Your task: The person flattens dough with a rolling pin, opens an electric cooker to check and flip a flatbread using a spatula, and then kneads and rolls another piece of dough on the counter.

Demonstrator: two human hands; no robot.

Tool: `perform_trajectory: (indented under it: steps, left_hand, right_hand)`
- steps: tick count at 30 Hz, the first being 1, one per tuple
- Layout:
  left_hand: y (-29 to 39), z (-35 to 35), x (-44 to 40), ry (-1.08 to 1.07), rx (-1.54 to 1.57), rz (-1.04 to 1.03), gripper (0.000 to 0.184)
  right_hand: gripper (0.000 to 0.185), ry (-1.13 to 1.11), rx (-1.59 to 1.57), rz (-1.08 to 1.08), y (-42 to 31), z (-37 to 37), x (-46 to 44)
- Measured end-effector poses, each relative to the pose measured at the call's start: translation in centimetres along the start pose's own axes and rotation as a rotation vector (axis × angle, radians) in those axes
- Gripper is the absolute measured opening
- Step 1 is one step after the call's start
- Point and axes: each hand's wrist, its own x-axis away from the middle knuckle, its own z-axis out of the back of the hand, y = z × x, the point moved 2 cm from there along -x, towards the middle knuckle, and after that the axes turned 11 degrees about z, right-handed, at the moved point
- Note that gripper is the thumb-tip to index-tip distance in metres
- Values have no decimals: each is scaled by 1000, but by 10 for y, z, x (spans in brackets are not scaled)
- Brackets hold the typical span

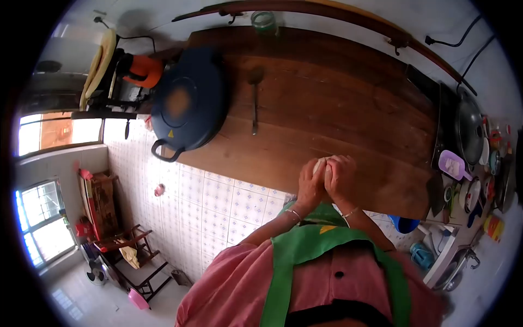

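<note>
My left hand (310, 184) and my right hand (340, 177) are together at the near edge of the wooden table (338, 103). Their fingers curl around a small pale lump of dough (326, 161), and only a bit of it shows between them. To the left lies a long-handled spoon (254, 106) with a dark bowl. Beyond it, a large dark blue lidded electric griddle (204, 103) sits at the table's left end, its handle sticking out over the edge.
A glass jar (263, 22) stands at the back by the wall. On the right are a wok lid (469, 125), a purple scoop (451, 164) holding white powder, and several bowls. An orange-and-black appliance (140, 70) is at the left. A blue bucket (403, 224) stands below.
</note>
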Motion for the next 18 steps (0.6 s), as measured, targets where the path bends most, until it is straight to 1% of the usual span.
perform_trajectory:
  steps: [1,3,5,7,8,10,11,13,15,16,18]
  left_hand:
    - [6,2,-13,21,-103,-12,70]
    - [3,-4,-64,-233,-201,184,67]
    - [11,-8,-114,-216,-241,125,67]
    - [10,-19,-147,-261,-394,4,73]
    - [20,-9,-142,-270,-386,-3,73]
    - [47,16,-144,-414,-80,-36,84]
    - [37,13,-132,-352,182,-120,93]
    - [44,24,-85,-215,39,-20,83]
    - [8,-23,-34,-77,13,25,81]
    - [6,-28,-54,-59,12,-7,81]
    - [-5,-30,-63,-158,-301,242,77]
  right_hand:
    - [15,8,10,-1,15,-13,-1]
    - [15,39,147,-61,55,-47,-10]
    - [22,-73,196,-318,85,-59,-36]
    - [29,-25,44,-501,112,-67,-41]
    - [29,-24,55,-509,112,-57,-37]
    - [34,-92,-736,-775,123,-43,-26]
    - [34,-80,-644,-634,123,-38,-9]
    - [27,-132,-187,-630,66,-4,-15]
    - [16,175,45,-191,30,-26,7]
    - [16,205,55,-172,48,-37,-8]
    - [10,151,15,-22,64,-49,-18]
